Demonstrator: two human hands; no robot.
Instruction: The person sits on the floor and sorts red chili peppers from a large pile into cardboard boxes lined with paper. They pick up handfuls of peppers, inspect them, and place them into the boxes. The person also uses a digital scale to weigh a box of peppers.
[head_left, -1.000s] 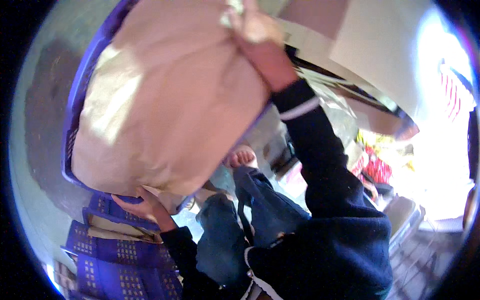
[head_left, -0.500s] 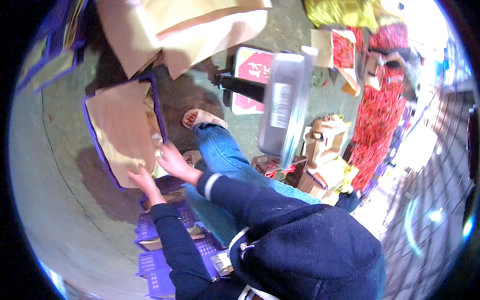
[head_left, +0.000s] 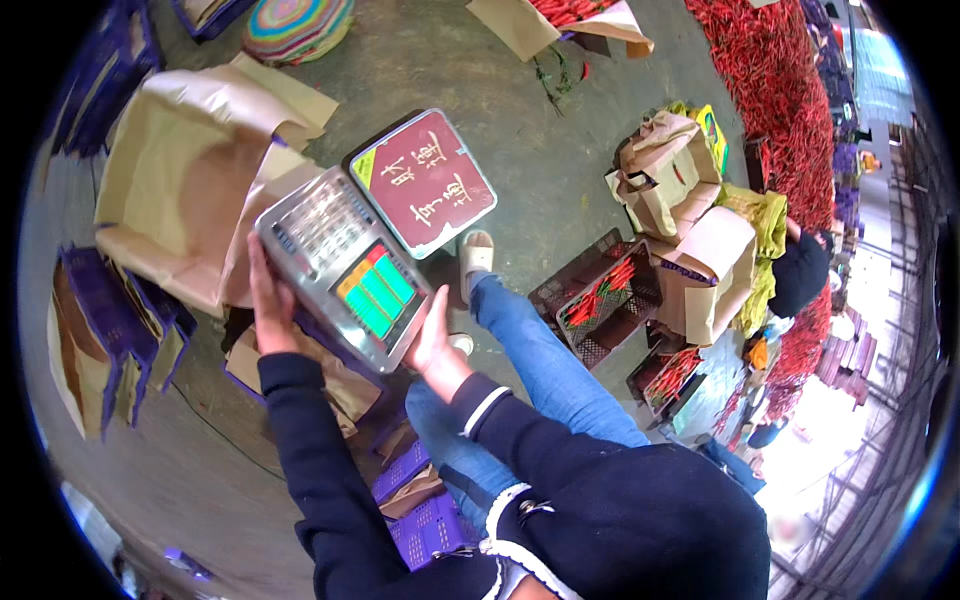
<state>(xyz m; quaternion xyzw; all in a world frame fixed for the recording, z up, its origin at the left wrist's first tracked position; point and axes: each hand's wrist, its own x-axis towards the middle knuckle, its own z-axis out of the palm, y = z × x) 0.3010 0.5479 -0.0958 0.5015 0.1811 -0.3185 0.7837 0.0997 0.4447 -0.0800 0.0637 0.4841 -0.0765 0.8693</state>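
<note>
Two hands on the scale's display [head_left: 340,270], head view, clock centred on the frame. Display at 10 o'clock, close to centre, tilted, long axis running roughly 11 to 5; keypad toward 11, green panel [head_left: 378,300] toward 5.

Left hand [head_left: 270,305] along its outer edge, fingers extended upward. Right hand [head_left: 432,340] on the opposite edge, near the 5 o'clock end. Display lies between them, touching both; whether fingers curl underneath, cannot tell.

Pan [head_left: 428,185] at 11, maroon with pale marks, just beside the display's upper side as seen from above. Sandalled foot [head_left: 478,258] near its lower corner; jeans below.

Large paper liner [head_left: 170,170] at 10, gaping, partly behind the display. Striped round cushion [head_left: 298,26] at 11, near the frame's top. Purple crates [head_left: 112,310] at 9, paper-lined; more purple crates [head_left: 430,530] between 6 and 7, partly hidden by the left sleeve.

Red peppers [head_left: 572,10] between 12 and 1, in a paper-lined container. Long pepper heap [head_left: 765,95] at 2. Brown paper bags [head_left: 665,165] at 2, nearer. Dark crate [head_left: 635,262] at 3, peppers inside. Yellow sack [head_left: 768,235] beyond it, a person in dark headwear [head_left: 800,272] beside that. Floor [head_left: 445,60] grey, stained.
</note>
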